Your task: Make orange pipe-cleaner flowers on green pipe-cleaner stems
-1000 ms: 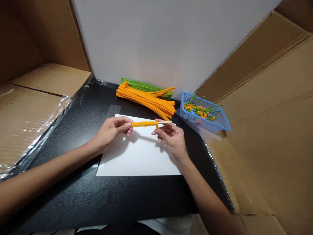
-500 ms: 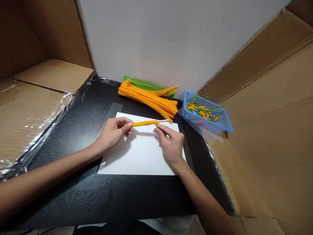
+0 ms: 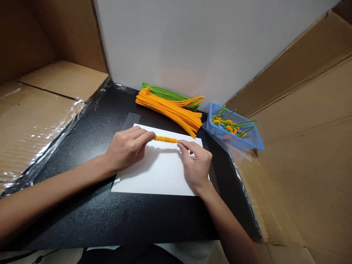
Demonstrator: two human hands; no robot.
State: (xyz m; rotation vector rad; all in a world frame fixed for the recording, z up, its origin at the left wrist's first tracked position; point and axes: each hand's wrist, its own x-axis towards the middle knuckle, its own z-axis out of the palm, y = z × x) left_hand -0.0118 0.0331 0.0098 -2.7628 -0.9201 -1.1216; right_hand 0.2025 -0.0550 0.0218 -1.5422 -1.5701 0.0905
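An orange pipe cleaner (image 3: 165, 139), wound into a tight coil, stretches level between my hands above a white sheet of paper (image 3: 162, 176). Its left end disappears into the curled fingers of my left hand (image 3: 128, 146), closed with the back of the hand upward. At the coil's right end, the thumb and forefinger of my right hand (image 3: 196, 161) are pinched together on it. The wooden stick inside the coil does not show now. Behind the paper lies a bundle of straight orange pipe cleaners (image 3: 170, 110), partly over a green bundle (image 3: 162, 91).
A blue plastic basket (image 3: 249, 144) at the back right holds several small orange pieces with green stems. Cardboard walls (image 3: 308, 121) flank the black tabletop (image 3: 90, 216), with a white wall behind. Clear tape (image 3: 132, 119) lies by the paper's far left corner.
My left hand has turned over, its back now upward, and covers more of the coil's left end. My right hand pinches the coil's right end, where the bare stick stuck out before.
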